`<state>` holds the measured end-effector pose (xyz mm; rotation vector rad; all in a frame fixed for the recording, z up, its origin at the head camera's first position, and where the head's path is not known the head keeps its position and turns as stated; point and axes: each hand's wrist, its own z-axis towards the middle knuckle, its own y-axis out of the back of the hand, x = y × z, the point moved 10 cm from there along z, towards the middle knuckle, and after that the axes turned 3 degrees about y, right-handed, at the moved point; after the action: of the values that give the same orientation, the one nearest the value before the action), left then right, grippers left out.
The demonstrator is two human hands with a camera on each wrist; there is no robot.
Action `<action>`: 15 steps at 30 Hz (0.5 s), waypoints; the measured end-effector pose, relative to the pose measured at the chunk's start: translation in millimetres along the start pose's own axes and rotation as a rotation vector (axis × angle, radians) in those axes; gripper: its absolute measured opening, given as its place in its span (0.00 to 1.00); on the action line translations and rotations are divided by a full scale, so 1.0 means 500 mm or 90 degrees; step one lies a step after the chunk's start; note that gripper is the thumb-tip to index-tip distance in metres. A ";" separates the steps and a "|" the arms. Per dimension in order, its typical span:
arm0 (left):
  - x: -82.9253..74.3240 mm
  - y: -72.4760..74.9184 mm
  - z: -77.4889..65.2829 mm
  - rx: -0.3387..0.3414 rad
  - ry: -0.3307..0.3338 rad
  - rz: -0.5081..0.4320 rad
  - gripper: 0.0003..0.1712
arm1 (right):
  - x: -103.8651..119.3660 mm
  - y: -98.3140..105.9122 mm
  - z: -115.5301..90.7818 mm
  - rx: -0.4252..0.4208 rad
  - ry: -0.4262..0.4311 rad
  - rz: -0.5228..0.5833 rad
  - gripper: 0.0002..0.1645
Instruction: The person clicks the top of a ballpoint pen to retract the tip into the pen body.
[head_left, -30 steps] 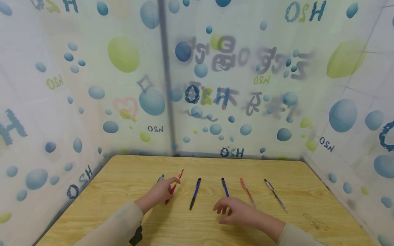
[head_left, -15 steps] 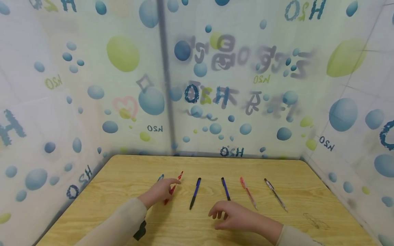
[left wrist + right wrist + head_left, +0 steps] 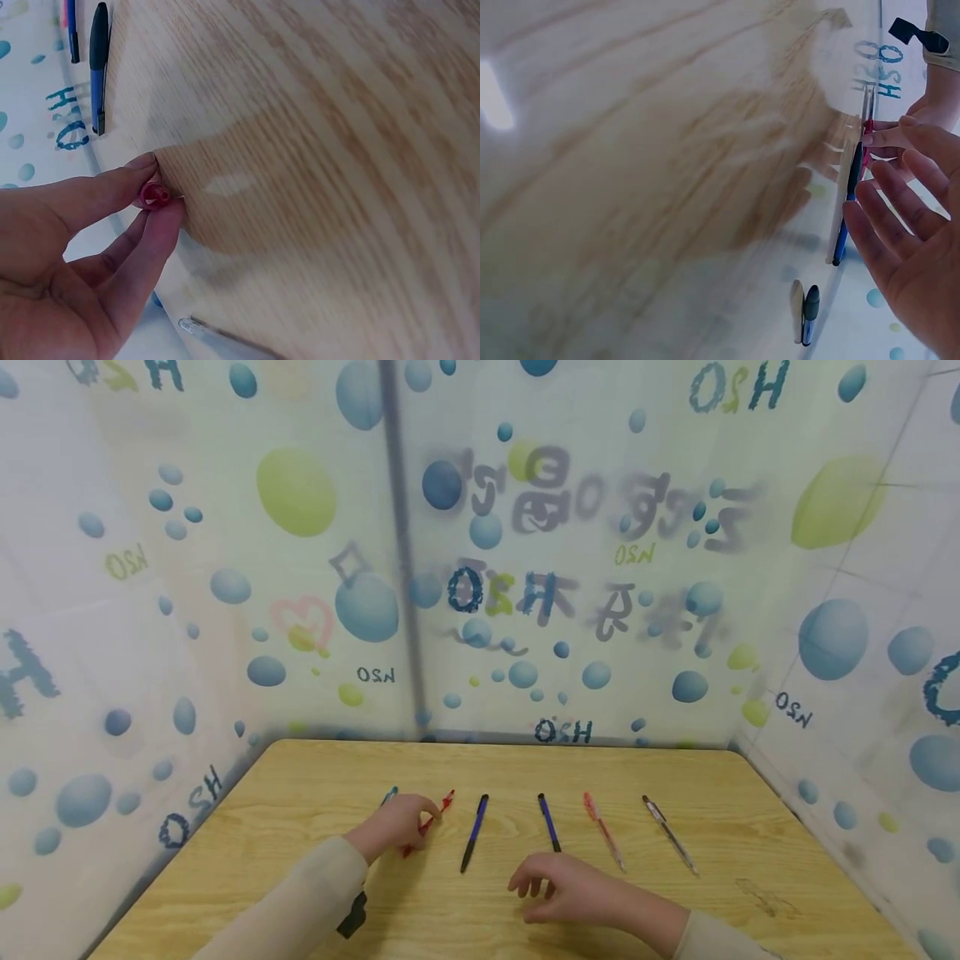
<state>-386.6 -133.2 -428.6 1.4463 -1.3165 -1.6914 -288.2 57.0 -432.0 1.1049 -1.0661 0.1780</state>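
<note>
My left hand pinches a red pen between thumb and fingers, its far end slanting up to the right in the head view. From the left wrist view, the round red end of the pen shows between the fingertips. Partly covered by this hand, a light-blue-tipped pen lies to its left. My right hand is held over the table with fingers loosely bent, nothing in it. Just beyond its knuckles lies a blue pen. Another blue pen with a black grip rests between the hands.
Right of the blue pens lie a pink-red pen and a clear pen with a dark end. They sit in a spaced row on the wooden table. Behind the table hangs a curtain with printed dots.
The red pen has turned in my left hand, its far end swinging down and to the right. My right hand moved slightly left and nearer, then stayed still.
</note>
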 end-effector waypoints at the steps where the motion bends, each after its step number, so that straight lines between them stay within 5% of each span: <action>1: 0.000 -0.001 0.000 0.003 0.000 -0.001 0.24 | 0.000 0.000 -0.001 -0.001 0.001 0.000 0.17; 15: 0.012 -0.001 -0.024 0.041 0.006 -0.029 0.24 | -0.023 0.033 0.016 -0.031 -0.042 -0.023 0.18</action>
<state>-376.8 -141.9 -430.8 1.5291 -1.3541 -1.6827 -308.8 63.0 -430.3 1.0912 -1.1022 0.0867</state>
